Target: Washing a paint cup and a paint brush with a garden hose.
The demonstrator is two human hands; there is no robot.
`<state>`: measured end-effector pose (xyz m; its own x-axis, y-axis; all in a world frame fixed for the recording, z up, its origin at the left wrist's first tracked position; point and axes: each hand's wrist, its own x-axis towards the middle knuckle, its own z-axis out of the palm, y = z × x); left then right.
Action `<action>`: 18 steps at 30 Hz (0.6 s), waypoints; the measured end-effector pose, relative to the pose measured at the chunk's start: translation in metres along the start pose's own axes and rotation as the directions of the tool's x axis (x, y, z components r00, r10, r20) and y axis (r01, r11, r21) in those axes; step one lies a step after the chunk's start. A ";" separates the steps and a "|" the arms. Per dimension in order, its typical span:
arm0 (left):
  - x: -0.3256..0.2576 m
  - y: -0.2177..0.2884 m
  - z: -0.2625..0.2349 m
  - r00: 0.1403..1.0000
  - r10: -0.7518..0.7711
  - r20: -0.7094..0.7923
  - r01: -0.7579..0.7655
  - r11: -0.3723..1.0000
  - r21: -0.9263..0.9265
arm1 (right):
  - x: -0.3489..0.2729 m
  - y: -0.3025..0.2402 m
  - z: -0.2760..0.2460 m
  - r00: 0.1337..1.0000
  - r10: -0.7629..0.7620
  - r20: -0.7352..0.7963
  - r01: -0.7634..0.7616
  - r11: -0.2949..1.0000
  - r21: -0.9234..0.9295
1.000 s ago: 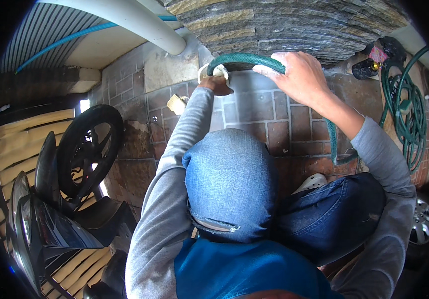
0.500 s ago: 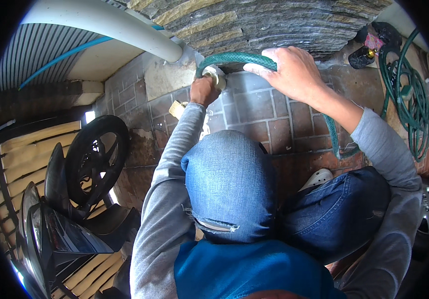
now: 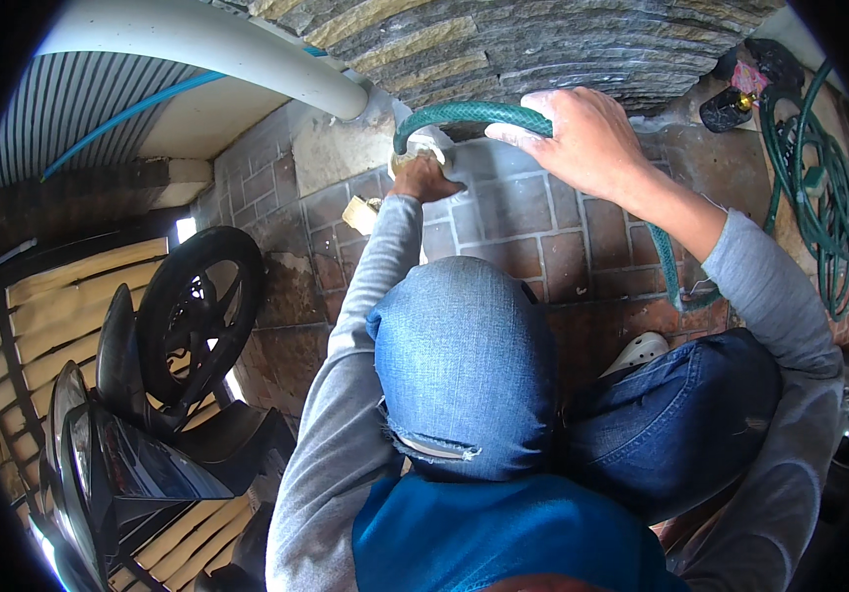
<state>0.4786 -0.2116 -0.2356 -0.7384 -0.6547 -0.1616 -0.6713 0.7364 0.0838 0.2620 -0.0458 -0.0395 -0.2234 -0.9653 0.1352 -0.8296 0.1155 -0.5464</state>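
Note:
A green hose (image 3: 474, 111) arches at the foot of the stone wall. My right hand (image 3: 590, 138) is closed round it, thumb along its underside, with pale dusty marks on the fingers. The hose bends down at its left end toward a whitish round fitting or opening (image 3: 428, 148). There my left hand (image 3: 423, 178) touches the whitish piece, with its thumb stretched out to the right. Its other fingers are mostly hidden, and I see nothing held in it. A small yellowish block (image 3: 359, 214) lies on the tiles beside my left wrist.
A thick white pipe (image 3: 247, 64) slants down at upper left. The stone wall (image 3: 543, 49) stands ahead. A motorbike wheel (image 3: 200, 316) is at left. Coiled green hose (image 3: 824, 217) hangs at right, near a black bottle-like thing (image 3: 726, 111). My knees are close below.
My left hand has turned and its thumb has swung out to the right, away from the whitish piece. My right hand keeps its grip on the hose. The view has shifted slightly.

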 end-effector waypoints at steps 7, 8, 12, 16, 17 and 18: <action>0.034 -0.005 -0.022 0.764 -0.040 0.644 0.079 0.996 -0.032 | -0.002 0.004 0.004 0.999 -0.014 -0.041 0.012 0.999 -0.036; 0.034 -0.004 -0.022 0.767 -0.066 0.639 0.094 0.995 -0.010 | -0.002 0.003 0.004 0.998 -0.029 -0.048 0.029 1.000 -0.011; 0.030 0.000 -0.018 0.855 -0.112 0.507 0.098 0.994 0.055 | 0.000 -0.002 -0.005 1.000 0.005 -0.023 -0.005 1.000 0.000; 0.019 -0.003 -0.011 0.941 -0.063 0.334 0.052 0.998 0.043 | 0.000 0.001 -0.006 0.992 0.033 0.119 -0.040 0.998 0.057; 0.019 -0.004 -0.009 0.953 -0.050 0.298 0.043 0.999 0.031 | -0.002 0.001 -0.002 0.998 -0.004 0.059 -0.001 0.996 0.091; 0.018 -0.006 -0.007 0.960 -0.041 0.275 0.036 0.999 0.022 | -0.003 0.002 0.000 0.999 0.012 0.049 -0.016 0.995 0.094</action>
<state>0.4684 -0.2290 -0.2319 -0.6640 -0.6120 -0.4295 -0.6960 0.7159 0.0560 0.2609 -0.0430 -0.0415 -0.2078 -0.9742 0.0884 -0.7742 0.1086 -0.6235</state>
